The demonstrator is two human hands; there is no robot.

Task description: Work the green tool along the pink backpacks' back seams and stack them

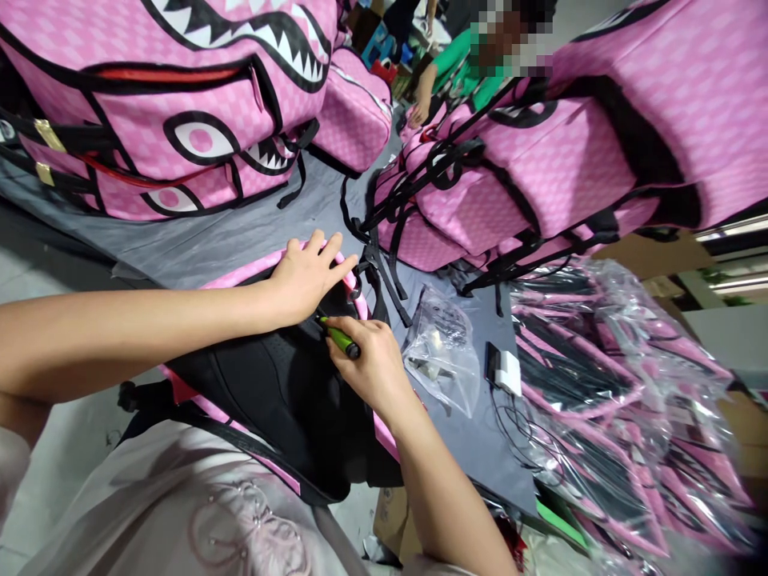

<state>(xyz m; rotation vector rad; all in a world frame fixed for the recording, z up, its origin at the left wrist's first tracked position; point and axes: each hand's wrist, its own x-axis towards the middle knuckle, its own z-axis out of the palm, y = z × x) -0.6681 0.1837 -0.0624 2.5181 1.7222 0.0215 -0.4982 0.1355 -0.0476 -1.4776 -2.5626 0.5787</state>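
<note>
A black bag with pink edging (282,400) lies at the near edge of the grey table, against my body. My left hand (307,276) rests on its far end with the fingers spread over the pink edge. Pinched in my right hand (369,356) is a green marker with a black end (343,339), its tip pointing down to the black fabric just below my left hand. The exact contact of the tip is hidden. Black straps (384,280) lie beside the bag.
Pink bags with shark faces (210,136) stand at the left; more pink bags (480,192) stand at the right. A clear plastic pouch (444,348), a white adapter (509,373) with cables, and wrapped bags (582,360) are at the right. A person in green (453,68) works behind.
</note>
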